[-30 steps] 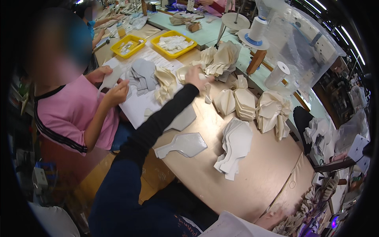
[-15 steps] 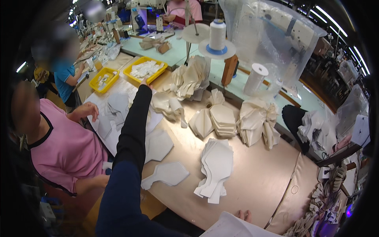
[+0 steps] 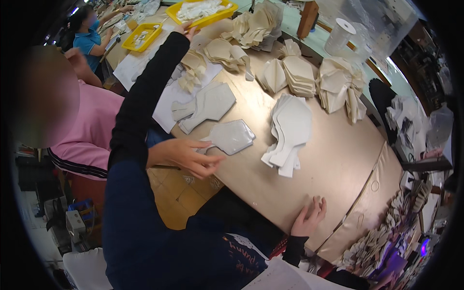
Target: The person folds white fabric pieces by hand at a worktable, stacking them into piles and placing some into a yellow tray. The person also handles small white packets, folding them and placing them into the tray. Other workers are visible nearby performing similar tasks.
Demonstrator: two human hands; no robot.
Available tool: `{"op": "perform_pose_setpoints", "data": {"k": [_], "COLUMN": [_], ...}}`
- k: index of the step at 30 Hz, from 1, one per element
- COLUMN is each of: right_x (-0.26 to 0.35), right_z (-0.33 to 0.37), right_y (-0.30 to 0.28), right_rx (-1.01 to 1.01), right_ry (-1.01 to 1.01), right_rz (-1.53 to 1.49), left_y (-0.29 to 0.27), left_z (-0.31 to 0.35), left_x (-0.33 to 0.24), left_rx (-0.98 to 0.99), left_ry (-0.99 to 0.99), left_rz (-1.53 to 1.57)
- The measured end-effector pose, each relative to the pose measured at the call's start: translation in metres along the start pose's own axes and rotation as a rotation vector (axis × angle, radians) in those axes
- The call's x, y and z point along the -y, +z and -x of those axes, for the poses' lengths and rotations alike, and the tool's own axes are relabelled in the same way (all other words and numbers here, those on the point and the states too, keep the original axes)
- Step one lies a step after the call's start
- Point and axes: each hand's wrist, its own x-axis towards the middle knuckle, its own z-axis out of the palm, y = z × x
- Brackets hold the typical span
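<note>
My left arm stretches to the far left, where my left hand [image 3: 186, 30] is closed on the near edge of a yellow tray [image 3: 215, 18] filled with small white pieces. The tray looks slightly raised, though its underside is hidden. My right hand [image 3: 309, 218] rests at the table's near edge with loosely spread fingers and nothing in it. Nearest to it is a stack of white bottle-shaped cut pieces [image 3: 292, 125]. Left of that stack lie a smaller white piece pile [image 3: 232, 137] and another pile of pale pieces [image 3: 210, 105].
A co-worker in a pink top [image 3: 89, 125] sits at left; their hand [image 3: 186, 157] reaches under my arm toward the small pile. A smaller yellow tray [image 3: 157, 35] stands far left. Cream fabric bundles [image 3: 340, 87] line the back, near a white thread cone [image 3: 342, 34].
The view has shifted, with my body leaning in. My left hand has taken hold of the larger tray, which appears nearer. My right hand shows more fully; the co-worker's hand has come over the table.
</note>
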Motion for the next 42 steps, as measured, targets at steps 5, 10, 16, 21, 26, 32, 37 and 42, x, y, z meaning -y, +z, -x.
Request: {"op": "perform_pose_setpoints", "data": {"k": [5,10,16,21,26,32,37,42], "right_x": [0.020,0.069,0.108,0.086,0.004,-0.116,-0.175,-0.214], "right_z": [-0.014,-0.037,-0.054,-0.032,-0.026,-0.059,-0.118,-0.164], "right_y": [-0.016,-0.042,-0.064,-0.058,-0.083,-0.108,-0.119,-0.128], "right_rx": [-0.093,0.003,0.264,0.080,-0.392,-0.292,-0.115,-0.172], "right_ry": [-0.023,-0.098,-0.065,0.282,0.474,0.540,0.623,0.669], "right_rz": [-0.330,-0.872,-1.292,-1.655,-1.401,-1.368,-1.280,-1.072], "left_y": [0.018,0.028,0.028,0.033,0.029,0.047,0.076,0.085], "left_z": [0.140,0.268,0.385,0.481,0.512,0.493,0.507,0.521], "left_x": [-0.031,-0.012,0.087,0.195,0.229,0.149,0.105,0.109], "left_rx": [0.267,0.414,0.572,0.654,1.195,1.180,1.375,1.470], "left_ry": [-0.142,-0.182,-0.413,-0.665,-0.401,0.026,0.310,0.329], "left_rz": [0.094,-0.131,-0.278,-0.124,-0.720,0.024,0.249,0.267]}}
